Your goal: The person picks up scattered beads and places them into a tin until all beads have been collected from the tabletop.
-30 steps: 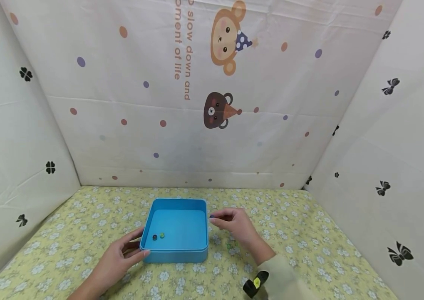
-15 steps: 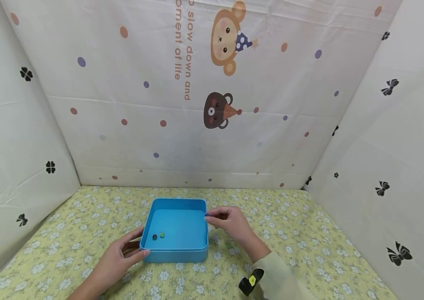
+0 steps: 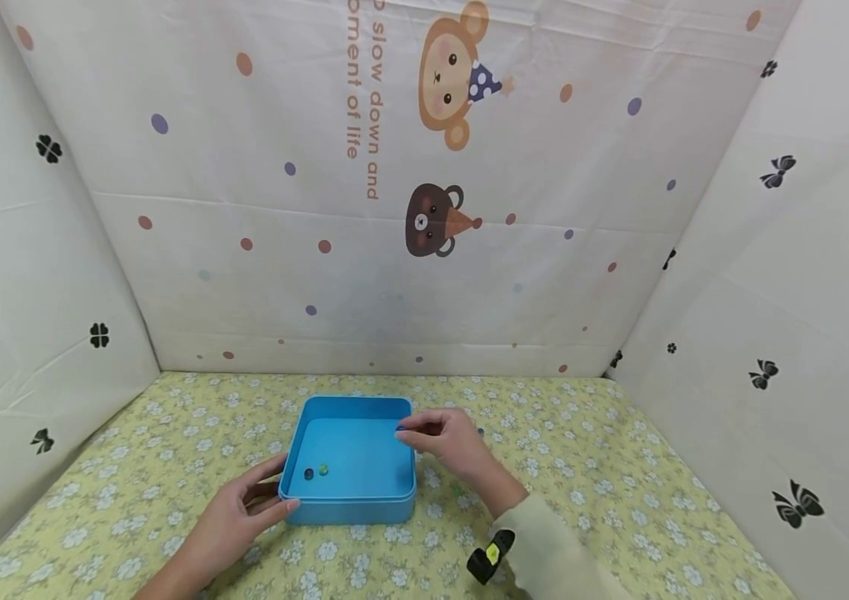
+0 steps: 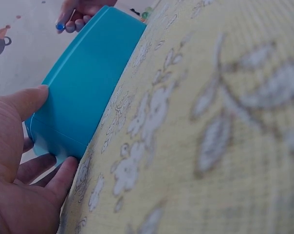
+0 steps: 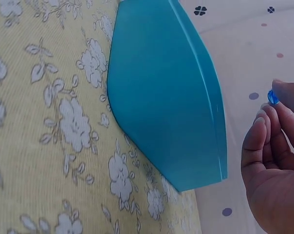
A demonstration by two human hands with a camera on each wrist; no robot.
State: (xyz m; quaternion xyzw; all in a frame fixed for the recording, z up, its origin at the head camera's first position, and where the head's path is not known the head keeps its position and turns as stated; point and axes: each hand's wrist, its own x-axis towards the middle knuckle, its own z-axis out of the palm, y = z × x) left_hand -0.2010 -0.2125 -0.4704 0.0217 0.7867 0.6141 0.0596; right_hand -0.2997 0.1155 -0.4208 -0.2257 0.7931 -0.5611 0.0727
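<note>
An open square blue box (image 3: 352,510) stands on the table. At its front left corner, my left hand (image 3: 237,515) holds it, thumb on the front wall and fingers round the left side. My right hand (image 3: 445,437) reaches over the right rim. Thumb and index finger of it pinch a small clear blue bead (image 5: 272,97), which hangs above the box floor, apart from the wall. Inside the box, near the left front, lie a dark bead (image 3: 308,474) and a green bead (image 3: 323,470).
Just behind the right hand, a small blue piece (image 3: 480,432) lies on the flowered tablecloth (image 3: 581,517). A faint green piece (image 3: 457,492) is right of the box. Printed cloth walls (image 3: 244,292) enclose the back and both sides.
My right hand has moved left with the blue bead, from outside the box's right wall to over its inside. My left hand and the box have stayed put.
</note>
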